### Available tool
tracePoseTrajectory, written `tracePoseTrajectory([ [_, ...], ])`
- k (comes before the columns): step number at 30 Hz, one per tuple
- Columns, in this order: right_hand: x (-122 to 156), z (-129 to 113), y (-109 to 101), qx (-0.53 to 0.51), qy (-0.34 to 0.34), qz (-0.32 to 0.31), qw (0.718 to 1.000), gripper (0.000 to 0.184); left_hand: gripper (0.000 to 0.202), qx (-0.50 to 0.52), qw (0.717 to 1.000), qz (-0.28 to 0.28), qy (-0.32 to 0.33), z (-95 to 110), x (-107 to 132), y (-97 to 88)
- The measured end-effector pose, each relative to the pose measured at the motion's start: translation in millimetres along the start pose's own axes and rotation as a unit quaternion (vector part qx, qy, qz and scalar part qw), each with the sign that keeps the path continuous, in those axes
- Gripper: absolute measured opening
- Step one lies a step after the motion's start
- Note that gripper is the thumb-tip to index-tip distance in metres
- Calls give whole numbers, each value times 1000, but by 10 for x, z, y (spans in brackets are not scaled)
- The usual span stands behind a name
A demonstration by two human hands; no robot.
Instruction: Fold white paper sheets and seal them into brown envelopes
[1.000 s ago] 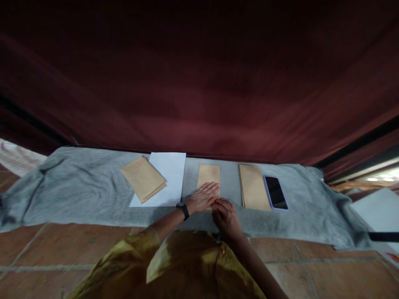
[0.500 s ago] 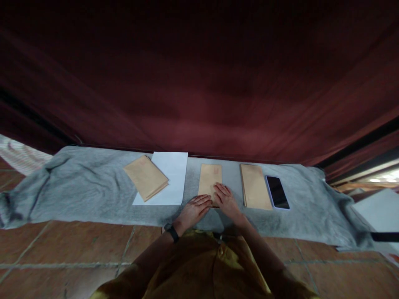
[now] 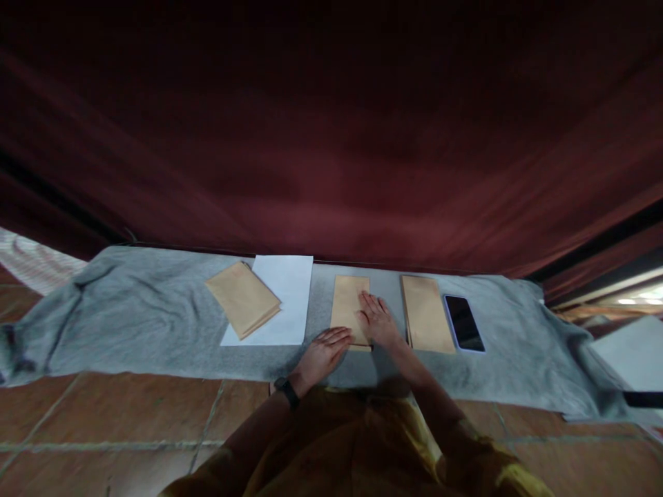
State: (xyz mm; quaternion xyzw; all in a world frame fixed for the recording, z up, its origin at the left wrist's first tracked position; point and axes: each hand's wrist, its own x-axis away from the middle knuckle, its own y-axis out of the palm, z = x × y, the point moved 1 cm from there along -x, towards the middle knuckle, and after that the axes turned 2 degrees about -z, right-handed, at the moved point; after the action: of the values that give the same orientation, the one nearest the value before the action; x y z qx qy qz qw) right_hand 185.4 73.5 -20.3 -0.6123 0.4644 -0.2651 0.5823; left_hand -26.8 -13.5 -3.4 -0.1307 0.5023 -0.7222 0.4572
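A tan paper envelope (image 3: 344,304) lies flat on the grey cloth in front of me, its short side toward my body. My left hand (image 3: 325,352) rests with outstretched fingers on its near left corner. Along its right edge lies my right hand (image 3: 379,321), palm down and fingers extended, farther up than the left. A narrow folded strip shows at the envelope's near end. Neither hand grips anything. The hands cover part of the envelope's lower left and right side.
To the left, a stack of tan envelopes (image 3: 243,297) lies askew on white paper (image 3: 293,297). Another envelope stack (image 3: 427,314) is on the right, beside a phone (image 3: 465,323) with a dark screen. Grey cloth (image 3: 150,310) covers the narrow surface, and a dark red curtain (image 3: 331,172) rises behind it.
My right hand has slid away from me along the envelope's right side, uncovering its near right corner. My left hand has stayed almost in place at the near left corner.
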Motion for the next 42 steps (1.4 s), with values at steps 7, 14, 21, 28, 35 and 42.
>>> tracePoseTrajectory([
  [7,578,-101,-204,-137,-27,30,990,46,34,4,1000,0,-2,17,-13,-7],
  [14,1142,-708,-288,-98,-77,27,992,47,37,-5,1000,-5,-9,28,-29,-23],
  [21,1178,-757,-155,-28,-38,11,999,52,45,-71,996,-21,-44,167,14,83],
  [28,1247,-751,-103,-7,-33,28,999,58,65,-149,987,-44,-32,523,243,198],
  [35,1277,-709,-160,6,-34,46,998,64,76,-190,980,-33,-45,474,296,155],
  [42,1330,-672,-113,11,-49,65,997,72,76,-175,983,-38,-39,582,191,231],
])
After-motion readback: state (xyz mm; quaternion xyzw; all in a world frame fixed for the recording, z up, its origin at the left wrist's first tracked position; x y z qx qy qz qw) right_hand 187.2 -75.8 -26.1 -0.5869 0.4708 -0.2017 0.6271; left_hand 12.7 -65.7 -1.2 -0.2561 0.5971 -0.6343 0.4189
